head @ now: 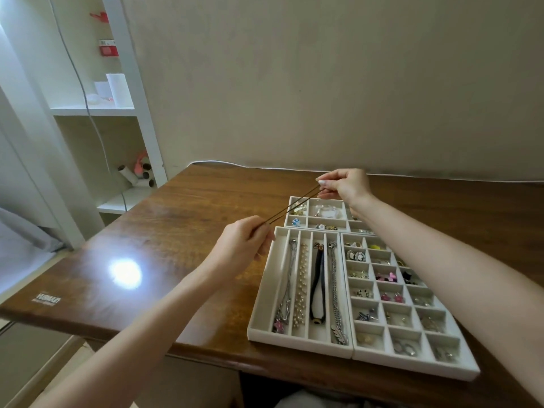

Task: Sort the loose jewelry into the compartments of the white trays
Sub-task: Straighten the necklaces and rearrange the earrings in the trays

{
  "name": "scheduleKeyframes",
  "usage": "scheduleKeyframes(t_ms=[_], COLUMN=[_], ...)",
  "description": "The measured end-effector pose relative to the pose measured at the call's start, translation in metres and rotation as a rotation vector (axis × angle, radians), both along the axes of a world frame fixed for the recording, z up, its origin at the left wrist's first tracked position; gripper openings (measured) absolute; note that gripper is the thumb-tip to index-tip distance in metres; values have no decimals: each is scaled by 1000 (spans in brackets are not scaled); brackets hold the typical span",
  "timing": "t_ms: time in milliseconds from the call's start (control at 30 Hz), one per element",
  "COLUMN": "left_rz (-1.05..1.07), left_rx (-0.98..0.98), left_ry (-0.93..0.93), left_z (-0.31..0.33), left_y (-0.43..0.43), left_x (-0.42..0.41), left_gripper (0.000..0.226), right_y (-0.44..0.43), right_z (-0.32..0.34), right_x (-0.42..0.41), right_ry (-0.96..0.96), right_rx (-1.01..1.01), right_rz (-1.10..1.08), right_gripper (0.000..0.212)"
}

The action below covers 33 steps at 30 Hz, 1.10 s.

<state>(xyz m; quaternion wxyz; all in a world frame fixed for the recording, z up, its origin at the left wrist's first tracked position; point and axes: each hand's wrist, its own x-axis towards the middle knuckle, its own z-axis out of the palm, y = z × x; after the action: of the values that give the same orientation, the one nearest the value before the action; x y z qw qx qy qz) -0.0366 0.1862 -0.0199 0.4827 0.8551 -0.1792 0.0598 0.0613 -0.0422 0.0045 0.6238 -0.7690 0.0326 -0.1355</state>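
Observation:
A thin dark cord necklace (291, 207) is stretched taut in the air between my two hands. My left hand (241, 245) pinches its near end beside the long-slot tray (266, 293), whose leftmost slot holds nothing. My right hand (344, 184) pinches the far end above the back tray (294, 199). The long-slot tray holds several necklaces in its other slots. The small-cell tray (468, 368) on the right holds earrings and charms.
The trays sit on a brown wooden table (164, 231) close to its front edge and near the right side. A white cable (241, 164) runs along the back edge by the wall. A white shelf unit (97, 113) stands to the left.

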Motion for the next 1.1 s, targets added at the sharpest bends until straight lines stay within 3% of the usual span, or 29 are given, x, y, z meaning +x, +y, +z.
scheduleKeyframes(t_ms=[200,300,400,700,967,1100], left_rz=[32,-24,-6,-235,-306,-329], left_rx=[54,32,93,672,930,989], left_ry=[-432,-532,-502,-281,-198,-187], left_z=[4,8,10,4,12,13], left_y=[0,1,5,11,3,-1], left_x=[-19,-26,-31,-51,-61,-64], left_gripper=[17,17,8,8,6,15], right_y=[0,8,16,44,66,72], right_z=[-8,-15,-21,-26,-30,-32], right_x=[1,-1,-3,-9,-16,-18], right_ry=[83,103,111,74,-58,-118], right_rx=[-58,-172,-253,-346,-573,-727], right_rz=[93,115,103,163,236,279], right_gripper=[7,9,8,10,18,26])
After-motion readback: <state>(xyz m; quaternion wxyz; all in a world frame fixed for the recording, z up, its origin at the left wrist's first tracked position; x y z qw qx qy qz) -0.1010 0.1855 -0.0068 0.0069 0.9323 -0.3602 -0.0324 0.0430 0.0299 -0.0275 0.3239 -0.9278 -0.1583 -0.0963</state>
